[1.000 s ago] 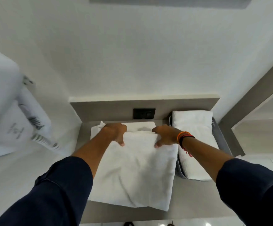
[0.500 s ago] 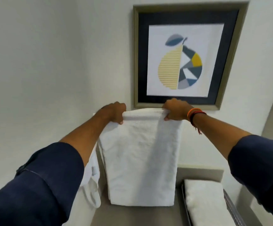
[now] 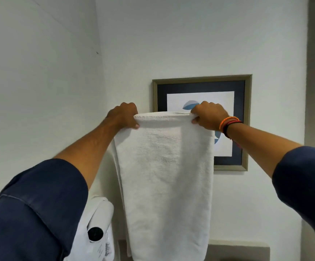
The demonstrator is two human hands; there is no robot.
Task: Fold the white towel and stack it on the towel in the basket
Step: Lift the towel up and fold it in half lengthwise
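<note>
Held up in front of the framed picture, covering its lower left part: white towel, doubled over, hanging straight down from both hands, bottom edge near the ledge under the picture. Left hand clamped on the towel's top left corner, fingers curled over the hem, thumb at the front; right hand pinching the top right corner likewise, wrist bands just beside it. Low and left of the towel, a white wall dryer; basket out of sight.

Hotel-type bathroom: wall-mounted white hair dryer, framed art print, plain white walls
</note>
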